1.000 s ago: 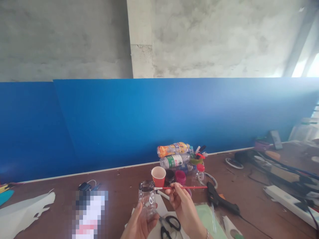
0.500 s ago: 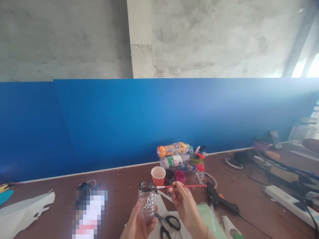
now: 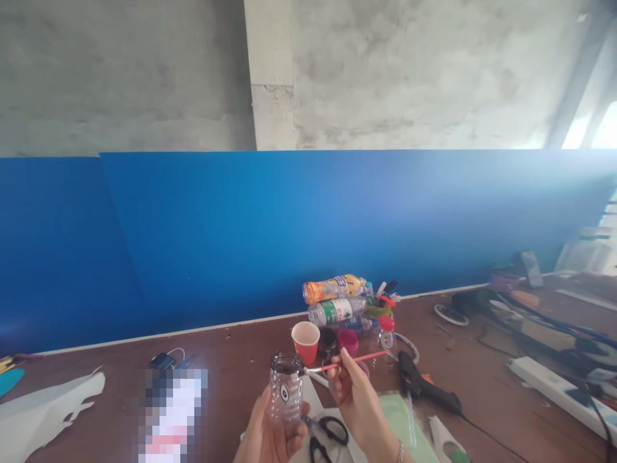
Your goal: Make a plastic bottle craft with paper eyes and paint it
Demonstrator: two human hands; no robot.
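My left hand (image 3: 270, 434) is wrapped round a clear cut plastic bottle (image 3: 285, 389) with a dark painted rim and two drawn eyes on its side, held upright above the brown table (image 3: 231, 360). My right hand (image 3: 354, 395) pinches a thin red-handled paintbrush (image 3: 347, 361). The brush tip touches the bottle's right side near the rim. Black-handled scissors (image 3: 328, 431) lie on white paper just below both hands.
A red paper cup (image 3: 305, 341), small paint pots (image 3: 348, 341) and stacked plastic bottles (image 3: 335, 299) sit behind the hands. A black glue gun (image 3: 421, 386) lies to the right, with cables and a white power strip (image 3: 554, 386) farther right. White cut paper (image 3: 48, 405) lies far left. A blue board (image 3: 289, 231) backs the table.
The bottle has been turned in my left hand, so both eyes now face me. The brush handle has tilted up at its right end, tip still at the rim.
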